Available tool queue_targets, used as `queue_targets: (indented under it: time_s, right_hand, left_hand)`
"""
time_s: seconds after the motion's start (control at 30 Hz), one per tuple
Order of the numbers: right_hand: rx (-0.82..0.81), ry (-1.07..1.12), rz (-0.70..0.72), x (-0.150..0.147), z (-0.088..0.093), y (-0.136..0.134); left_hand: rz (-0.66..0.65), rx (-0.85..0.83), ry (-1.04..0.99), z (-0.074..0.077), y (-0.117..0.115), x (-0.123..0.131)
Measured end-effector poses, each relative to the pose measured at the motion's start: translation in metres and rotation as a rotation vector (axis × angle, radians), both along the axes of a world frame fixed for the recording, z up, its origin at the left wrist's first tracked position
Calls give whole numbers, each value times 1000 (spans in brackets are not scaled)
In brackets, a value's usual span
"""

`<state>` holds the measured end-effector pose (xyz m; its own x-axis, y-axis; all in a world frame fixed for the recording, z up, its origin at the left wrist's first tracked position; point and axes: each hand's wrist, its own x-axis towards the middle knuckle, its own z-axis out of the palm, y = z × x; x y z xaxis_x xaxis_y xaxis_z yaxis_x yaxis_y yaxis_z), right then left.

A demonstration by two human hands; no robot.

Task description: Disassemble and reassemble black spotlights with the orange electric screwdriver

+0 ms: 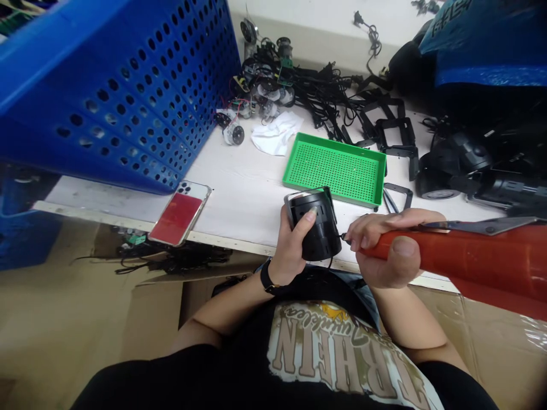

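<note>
A blue perforated crate (106, 97) fills the upper left, leaning over a white bench (239, 176) with a green tray (333, 168) at centre. Just below the tray, a black cylindrical lamp housing (322, 239) stands nearly upright, bracket end up, gripped by the left hand (290, 245). Just beside it, the right hand (388, 245) closes around a red-handled power screwdriver (474, 256), its tip pointing left at the housing.

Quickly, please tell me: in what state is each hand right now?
Left hand: closed, holding the black cylindrical housing.
Right hand: closed, holding the red screwdriver.
</note>
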<state>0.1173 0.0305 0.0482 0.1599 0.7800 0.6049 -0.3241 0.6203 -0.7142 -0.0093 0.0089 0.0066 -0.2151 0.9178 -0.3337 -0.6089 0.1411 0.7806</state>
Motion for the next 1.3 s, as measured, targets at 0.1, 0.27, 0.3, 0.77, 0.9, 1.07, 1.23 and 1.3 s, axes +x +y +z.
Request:
queue_targets:
  time_s: [0.1, 0.27, 0.3, 0.77, 0.9, 1.07, 1.23, 1.3]
  right_hand:
    - [-16, 23, -17, -4, 4, 3]
    - [-76, 63, -40, -5, 13, 3]
    - [-80, 76, -50, -5, 14, 4]
    - [-64, 98, 24, 9, 30, 6]
    - [-69, 124, 33, 7, 32, 2]
    - [-138, 97, 17, 11, 36, -2]
    - [-154, 153, 23, 15, 43, 0]
    - [-165, 169, 57, 14, 43, 1]
  left_hand:
    - [-25, -18, -11, 0, 0, 0]
    - [-46, -25, -40, -2, 2, 1]
    - [-48, -27, -47, -3, 2, 1]
    - [-542, -1, -419, -26, -2, -24]
    - [-551, -14, -418, -26, -6, -20]
    - [-512, 41, -462, -21, -8, -18]
    - [-487, 46, -422, -23, -11, -15]
    - [-450, 38, -373, -24, -12, -12]
